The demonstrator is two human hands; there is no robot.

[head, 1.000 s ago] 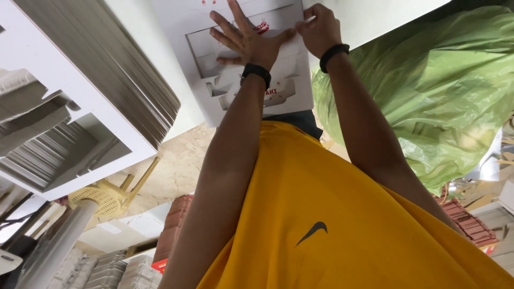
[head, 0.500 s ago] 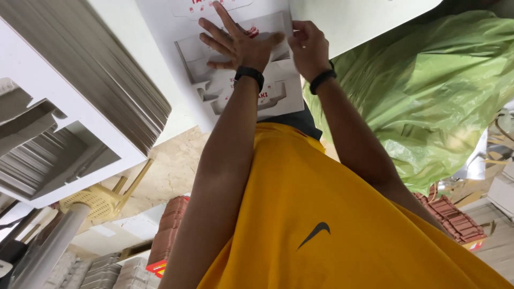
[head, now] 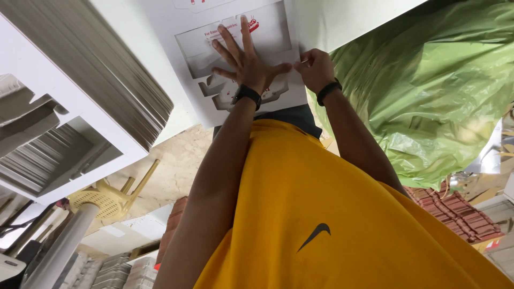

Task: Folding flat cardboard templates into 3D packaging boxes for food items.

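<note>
Crinkled green plastic sheeting point(head: 428, 91) beside flat white die-cut cardboard point(head: 235, 59), left hand point(head: 249, 67) fingers splayed, right hand point(head: 316, 69) fingers pinching its edge

The left hand point(head: 249, 61) lies flat with spread fingers on a flat cut cardboard sheet point(head: 267, 32), so nothing passes under its palm. The right hand point(head: 316, 68) pinches the sheet's right edge. Just right of it a green plastic bag point(head: 428, 91) bulges close and blocks that side. To the left a tall stack of flat cardboard sheets point(head: 91, 69) crowds in, leaving a narrow strip of white table point(head: 155, 64) between stack and sheet. The gap between the wrists is open.
</note>
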